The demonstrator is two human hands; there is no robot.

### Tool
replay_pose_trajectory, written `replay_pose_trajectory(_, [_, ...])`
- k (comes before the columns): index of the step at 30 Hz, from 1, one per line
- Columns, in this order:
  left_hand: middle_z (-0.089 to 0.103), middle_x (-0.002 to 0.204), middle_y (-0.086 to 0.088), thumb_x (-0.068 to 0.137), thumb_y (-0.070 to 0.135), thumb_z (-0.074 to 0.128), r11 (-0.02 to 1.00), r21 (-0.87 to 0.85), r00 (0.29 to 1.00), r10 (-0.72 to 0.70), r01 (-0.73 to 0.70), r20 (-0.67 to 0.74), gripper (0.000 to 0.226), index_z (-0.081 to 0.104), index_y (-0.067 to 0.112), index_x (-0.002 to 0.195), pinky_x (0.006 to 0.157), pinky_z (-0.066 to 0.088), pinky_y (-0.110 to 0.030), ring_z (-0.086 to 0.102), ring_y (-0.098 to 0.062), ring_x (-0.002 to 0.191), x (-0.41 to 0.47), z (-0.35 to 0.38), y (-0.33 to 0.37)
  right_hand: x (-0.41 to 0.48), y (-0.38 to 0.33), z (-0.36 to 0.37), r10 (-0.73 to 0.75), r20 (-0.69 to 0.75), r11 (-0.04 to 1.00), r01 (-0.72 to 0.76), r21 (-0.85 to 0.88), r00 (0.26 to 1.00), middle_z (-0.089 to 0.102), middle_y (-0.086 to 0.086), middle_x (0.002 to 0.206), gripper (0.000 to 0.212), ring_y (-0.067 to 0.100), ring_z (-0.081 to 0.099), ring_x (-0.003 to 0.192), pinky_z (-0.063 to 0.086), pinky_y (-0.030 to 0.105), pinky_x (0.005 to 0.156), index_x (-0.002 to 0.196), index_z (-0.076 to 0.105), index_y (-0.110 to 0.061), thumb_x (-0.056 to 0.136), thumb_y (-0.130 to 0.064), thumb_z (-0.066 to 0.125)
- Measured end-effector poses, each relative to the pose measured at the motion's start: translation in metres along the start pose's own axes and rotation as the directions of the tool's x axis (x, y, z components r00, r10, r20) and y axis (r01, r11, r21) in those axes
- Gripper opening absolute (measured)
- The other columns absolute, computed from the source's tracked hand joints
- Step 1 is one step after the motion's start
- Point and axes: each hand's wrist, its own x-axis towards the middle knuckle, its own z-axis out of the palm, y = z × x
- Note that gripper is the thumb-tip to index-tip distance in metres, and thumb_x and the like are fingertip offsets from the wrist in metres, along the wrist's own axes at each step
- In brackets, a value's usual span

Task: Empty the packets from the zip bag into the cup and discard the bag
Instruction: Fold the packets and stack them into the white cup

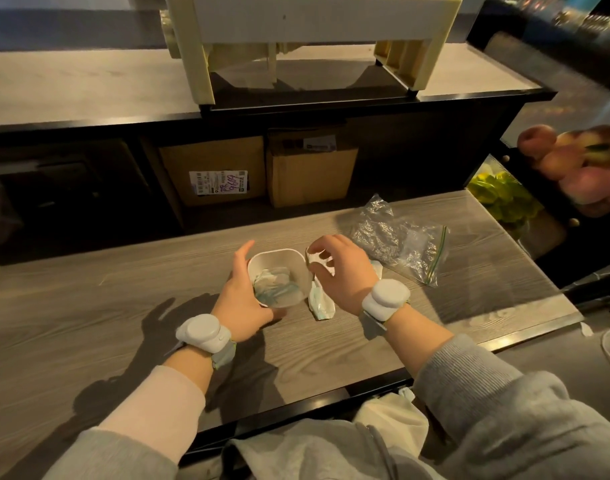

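Observation:
A white cup [285,260] with rounded corners stands on the wooden counter [123,306], with pale blue-and-white packets [275,288] lying inside it. My left hand [242,292] wraps around the cup's left side. My right hand [341,271] hovers at the cup's right rim, its fingers pinched on a white packet [318,259]. Another packet [320,304] lies flat on the counter just right of the cup, under that hand. The clear zip bag [400,239], crumpled and with a green seal, rests on the counter to the right.
Cardboard boxes [227,168] sit on a dark shelf behind the counter. A cream plastic stand [296,39] is on the upper ledge. Fruit [573,157] and green produce [501,195] are at the far right. The counter's right edge drops off near the bag.

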Motion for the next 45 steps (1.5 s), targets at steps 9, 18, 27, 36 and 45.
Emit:
replay_pose_trajectory(9, [0.046,0.133,-0.006,0.053,0.021,0.091,0.993,0.001,0.984,-0.119,0.12,-0.136,0.127,0.001,0.051,0.137,0.095,0.041,-0.034,0.05,-0.02,0.113,0.01,-0.02,-0.029,-0.005,0.053,0.019,0.3,0.114,0.949,-0.284,-0.139,0.947,0.055,0.008,0.114,0.021,0.024,0.057,0.101,0.034,0.024,0.077,0.11,0.06,-0.015,0.089,-0.014,0.055])
replay_pose_trajectory(18, [0.038,0.145,-0.008,0.058,0.023,0.09,0.978,0.08,0.967,-0.173,0.191,-0.186,0.12,0.009,0.028,0.147,0.098,0.035,-0.03,0.043,-0.026,0.126,0.014,-0.022,-0.043,-0.009,0.089,0.046,0.436,0.297,0.882,-0.338,-0.329,0.849,0.042,0.008,0.141,0.041,0.034,0.041,0.124,0.038,0.037,0.101,0.128,0.051,-0.022,0.088,-0.014,0.048])
replay_pose_trajectory(27, [0.041,0.143,-0.006,0.056,0.022,0.091,0.974,0.082,0.969,-0.197,0.21,-0.151,0.119,0.016,0.022,0.149,0.106,0.04,-0.039,0.043,-0.026,0.128,0.017,-0.029,-0.036,-0.004,0.095,0.055,0.482,0.411,0.86,-0.327,-0.392,0.774,0.001,0.0,0.162,0.073,0.039,-0.001,0.147,0.02,0.05,0.116,0.145,0.025,-0.046,0.084,-0.01,0.046])
replay_pose_trajectory(36, [0.014,0.159,0.007,0.061,0.026,0.087,0.945,0.322,0.963,0.137,-0.057,-0.231,0.116,0.013,0.029,0.149,0.115,0.01,-0.028,0.001,-0.002,0.145,0.007,-0.021,-0.005,-0.011,0.109,0.063,0.446,0.494,0.882,-0.271,-0.386,0.747,0.016,0.0,0.16,0.073,0.037,0.003,0.147,0.01,0.046,0.12,0.143,0.024,-0.05,0.082,-0.014,0.041])
replay_pose_trajectory(45, [0.049,0.131,0.004,0.086,0.018,0.063,0.901,0.292,0.946,0.288,-0.321,0.152,0.048,0.047,0.026,0.131,0.105,0.037,-0.025,0.05,-0.016,0.119,-0.006,0.041,0.016,-0.05,0.091,0.059,0.305,0.485,0.936,-0.163,-0.312,0.82,0.036,-0.005,0.149,0.073,0.029,0.027,0.128,0.035,0.042,0.105,0.137,0.035,-0.05,0.069,-0.021,0.035])
